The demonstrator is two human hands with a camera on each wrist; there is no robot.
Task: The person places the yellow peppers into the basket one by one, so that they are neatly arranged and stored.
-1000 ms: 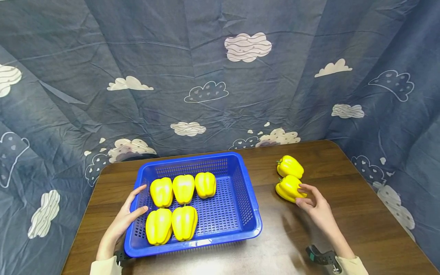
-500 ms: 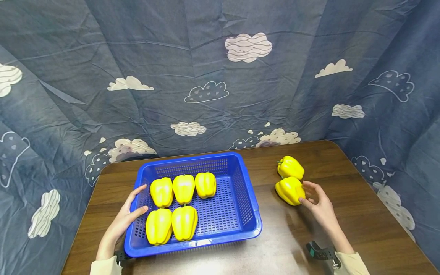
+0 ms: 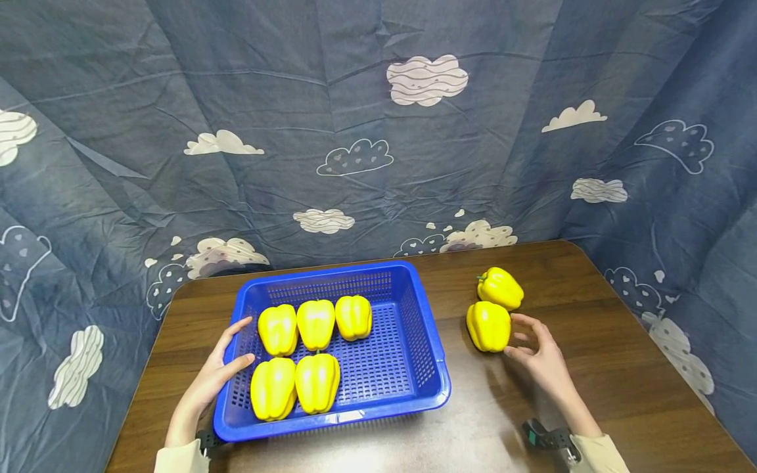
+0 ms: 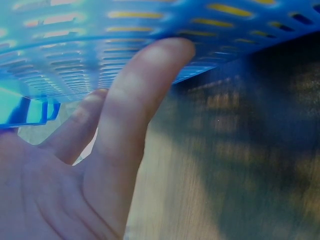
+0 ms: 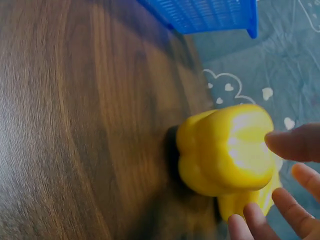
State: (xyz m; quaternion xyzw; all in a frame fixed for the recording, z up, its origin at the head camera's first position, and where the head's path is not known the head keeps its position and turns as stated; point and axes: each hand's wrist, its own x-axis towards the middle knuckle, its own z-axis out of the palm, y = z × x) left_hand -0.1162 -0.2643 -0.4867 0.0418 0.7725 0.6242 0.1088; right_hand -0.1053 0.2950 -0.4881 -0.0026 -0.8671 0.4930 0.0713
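A blue plastic basket (image 3: 331,270) holds several yellow bell peppers (image 3: 316,324) in two rows. My left hand (image 3: 233,349) rests with straight fingers (image 4: 135,110) on the basket's (image 4: 150,30) left wall. Two more yellow peppers stand on the table right of the basket. My right hand (image 3: 523,339) touches the nearer pepper (image 3: 488,326) from the right. In the right wrist view its thumb (image 5: 295,143) lies against this pepper (image 5: 225,150) and the other fingers are spread apart from it. The farther pepper (image 3: 501,288) lies just behind.
The brown wooden table (image 3: 591,368) has bare wood in front of and to the right of the basket. A blue cloth with cloud prints (image 3: 378,131) hangs close behind and on both sides. The basket's right half (image 3: 396,355) holds nothing.
The nearer loose pepper has turned more upright and shifted a little left toward the basket under my right hand's touch. The left hand and the basket have stayed still.
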